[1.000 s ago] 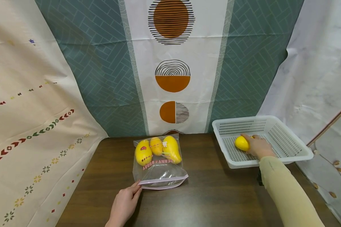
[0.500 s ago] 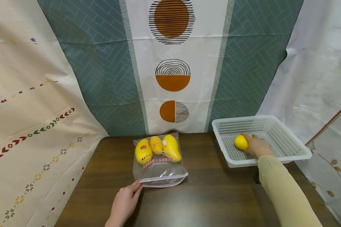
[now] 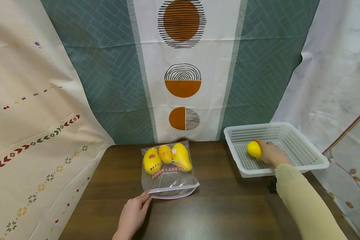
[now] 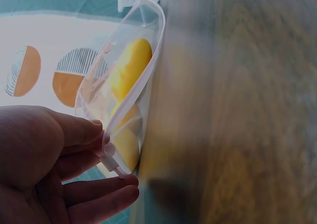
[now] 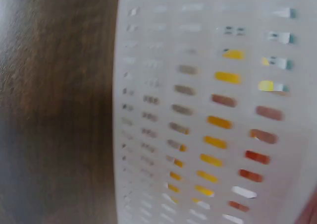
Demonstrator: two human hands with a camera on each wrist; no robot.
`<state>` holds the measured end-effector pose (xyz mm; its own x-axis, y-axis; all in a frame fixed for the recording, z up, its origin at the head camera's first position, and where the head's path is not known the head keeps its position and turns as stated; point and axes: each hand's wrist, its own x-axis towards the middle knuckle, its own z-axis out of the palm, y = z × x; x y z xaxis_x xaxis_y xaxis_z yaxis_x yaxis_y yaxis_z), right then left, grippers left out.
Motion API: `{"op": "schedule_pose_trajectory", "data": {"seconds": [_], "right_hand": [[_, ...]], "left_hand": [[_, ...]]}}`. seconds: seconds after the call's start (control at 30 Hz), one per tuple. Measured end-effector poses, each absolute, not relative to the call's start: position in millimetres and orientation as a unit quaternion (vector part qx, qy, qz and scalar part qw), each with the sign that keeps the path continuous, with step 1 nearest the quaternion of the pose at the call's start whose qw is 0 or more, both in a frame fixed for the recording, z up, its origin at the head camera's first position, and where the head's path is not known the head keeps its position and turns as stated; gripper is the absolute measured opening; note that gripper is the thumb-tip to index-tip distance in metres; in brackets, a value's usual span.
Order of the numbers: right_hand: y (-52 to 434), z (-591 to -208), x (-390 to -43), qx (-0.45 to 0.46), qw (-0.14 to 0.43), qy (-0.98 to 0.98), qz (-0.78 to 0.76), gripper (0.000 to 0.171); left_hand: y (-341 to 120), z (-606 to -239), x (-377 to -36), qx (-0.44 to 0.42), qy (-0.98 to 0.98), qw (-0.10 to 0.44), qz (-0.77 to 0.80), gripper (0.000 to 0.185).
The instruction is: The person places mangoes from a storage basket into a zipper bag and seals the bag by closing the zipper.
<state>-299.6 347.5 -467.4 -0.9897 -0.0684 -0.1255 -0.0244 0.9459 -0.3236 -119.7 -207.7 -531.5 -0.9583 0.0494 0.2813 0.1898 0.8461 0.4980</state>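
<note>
Right hand (image 3: pixel 271 154) gripping small yellow plastic lemon (image 3: pixel 254 149) in white perforated basket (image 3: pixel 306 156), mid-right; left hand (image 3: pixel 134 213) pinching clear zip bag (image 3: pixel 168 173) w/ yellow fruit, centre; risk: loose grip, lemon rolling away.

Right wrist view blurred: basket wall (image 5: pixel 208 110) only; lemon (image 3: pixel 254 149) partly hidden behind right hand (image 3: pixel 271 154).

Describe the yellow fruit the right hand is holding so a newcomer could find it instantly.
Start at the dark wooden table and look to its far right corner, where a white perforated basket sits. Inside it, the right hand grips a single yellow fruit. Unlike the three yellow fruits mid-table, it is not sealed in the clear zip bag.
</note>
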Motion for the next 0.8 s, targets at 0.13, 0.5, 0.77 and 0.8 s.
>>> {"op": "schedule_pose_trajectory", "data": {"seconds": [0.13, 0.5, 0.77, 0.8], "right_hand": [[341.7, -459.2, -296.2, -0.037, 0.044, 0.983, -0.176, 0.093], [322.7, -445.2, -274.2, -0.054, -0.037, 0.975, -0.21, 0.091], [300.1, -442.6, -256.5, -0.063, -0.094, 0.971, -0.21, 0.088], [298.6, -442.8, -255.0, -0.065, -0.098, 0.971, -0.208, 0.088]], "left_hand": [[-208.1, -532.2, -119.6, -0.064, -0.952, 0.13, -0.271, 0.02], [-206.1, -533.9, -121.5, -0.069, -0.953, 0.125, -0.269, 0.02], [-205.7, -533.2, -121.1, -0.07, -0.953, 0.126, -0.267, 0.02], [-205.5, -533.1, -121.2, -0.071, -0.953, 0.126, -0.267, 0.02]]}}
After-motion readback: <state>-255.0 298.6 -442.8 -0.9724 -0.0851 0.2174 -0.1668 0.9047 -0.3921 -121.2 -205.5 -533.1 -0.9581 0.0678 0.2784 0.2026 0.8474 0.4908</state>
